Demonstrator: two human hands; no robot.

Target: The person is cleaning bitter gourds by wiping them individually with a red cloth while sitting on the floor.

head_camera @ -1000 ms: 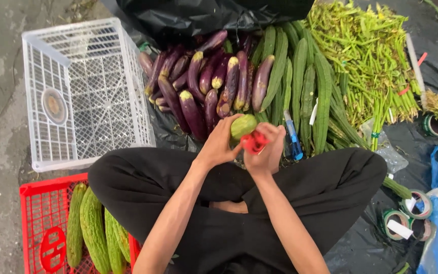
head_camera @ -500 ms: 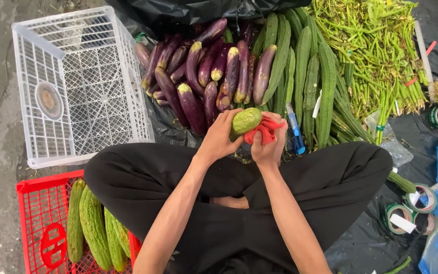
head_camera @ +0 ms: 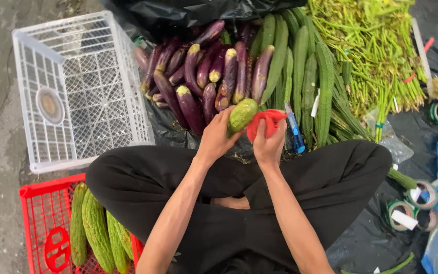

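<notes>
Black plastic sheeting (head_camera: pixel 422 127) is covering the ground, vegetables piled at 12 o'clock; left hand (head_camera: pixel 219 136) is curling closed around the lower end of a green gourd (head_camera: pixel 242 114), fingers wrapping it; right hand (head_camera: pixel 269 144) is clamping a bunched red cloth (head_camera: pixel 263 123) against the gourd's side; gourd is sitting mid-frame above the crossed legs (head_camera: pixel 330 172), long axis running 7 to 1 o'clock, free tip pointing to 1 o'clock toward the purple eggplants (head_camera: pixel 204 76); white crate (head_camera: pixel 26 45) is lying at 10 o'clock, red crate (head_camera: pixel 31 189) at 8 o'clock.
</notes>
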